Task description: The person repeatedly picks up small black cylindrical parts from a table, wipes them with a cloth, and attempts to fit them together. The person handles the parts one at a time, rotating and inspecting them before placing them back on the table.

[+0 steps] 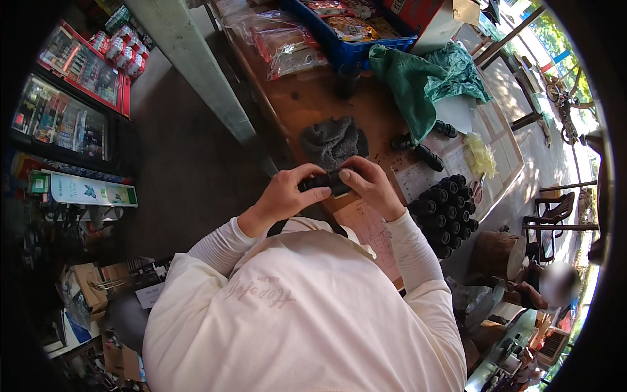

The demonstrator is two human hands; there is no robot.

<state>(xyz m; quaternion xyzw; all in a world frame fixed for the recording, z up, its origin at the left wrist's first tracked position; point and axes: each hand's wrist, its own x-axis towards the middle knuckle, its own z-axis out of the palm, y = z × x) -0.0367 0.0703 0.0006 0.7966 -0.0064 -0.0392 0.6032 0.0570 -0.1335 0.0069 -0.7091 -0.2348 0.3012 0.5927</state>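
Both hands are holding one short black tube (341, 186). The left hand (281, 196) wraps its fingers and thumb around the left part, and the right hand (372, 183) pinches the right part, thumb on top. The tube lies sideways, up near the person's tummy, over the left edge of the table (287, 104). It is dark and round like a fat pipe, and a small pale bit shows on its low side. The hands hide a lot of it, so I cannot see its ends well.

A fuzzy gray cloth (333, 142) lies on the table just past the hands. To the right, a big pile of black tubes (444, 212) sits near the table's right edge, many with round ends facing up. The right arm partly covers the pile. Three loose tubes (429, 157) lie past it, by a crumpled green bag (418, 85). The bag hides part of the table. A pale yellow net (481, 155) is close to the right edge. Pink paper (369, 228) peeks out beside the right sleeve. Toward the far edge are a blue crate (385, 44) with packets inside and some clear plastic bags (287, 49). A gray post (202, 72) stands beside the left edge.
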